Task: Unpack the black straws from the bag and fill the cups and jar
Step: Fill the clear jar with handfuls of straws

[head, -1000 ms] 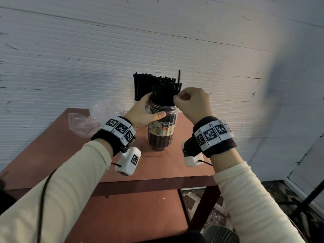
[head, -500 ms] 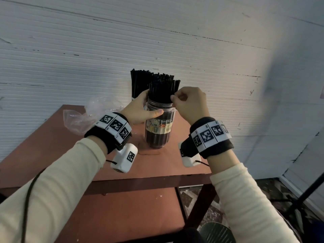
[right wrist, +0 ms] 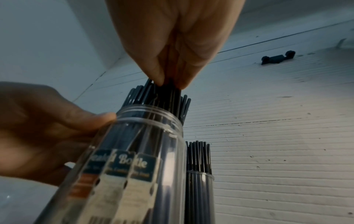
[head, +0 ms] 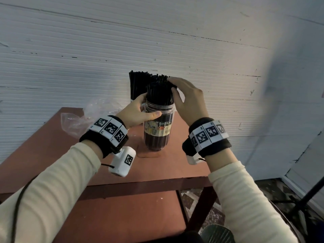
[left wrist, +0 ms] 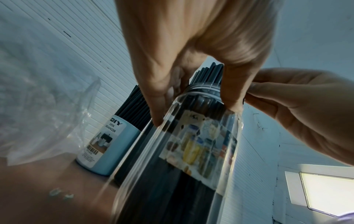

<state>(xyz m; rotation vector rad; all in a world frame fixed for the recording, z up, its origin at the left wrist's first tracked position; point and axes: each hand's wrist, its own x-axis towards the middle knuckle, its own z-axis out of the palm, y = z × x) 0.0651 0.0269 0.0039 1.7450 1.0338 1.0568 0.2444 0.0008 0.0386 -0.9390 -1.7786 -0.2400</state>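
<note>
Unclenched now, right hand point(head: 188, 100) lies flat-fingered on the straws point(head: 160, 92); left hand point(head: 138, 112) grips the jar point(head: 158, 130). Press evenly, straight down.

"DIY DESK ORGANIZER" on the blue cup point(left wrist: 107, 145); "Sealed Bottle" (partly blurred) on the jar point(right wrist: 134, 166) label

Jar point(head: 158, 130) on table point(head: 52, 155), straws point(head: 159, 92) inside; cups point(left wrist: 109, 145) behind; bag point(head: 78, 120) left.

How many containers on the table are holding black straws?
3: the clear jar gripped by the left hand, a blue cup behind it, and a clear cup beside that. More may be hidden.
</note>
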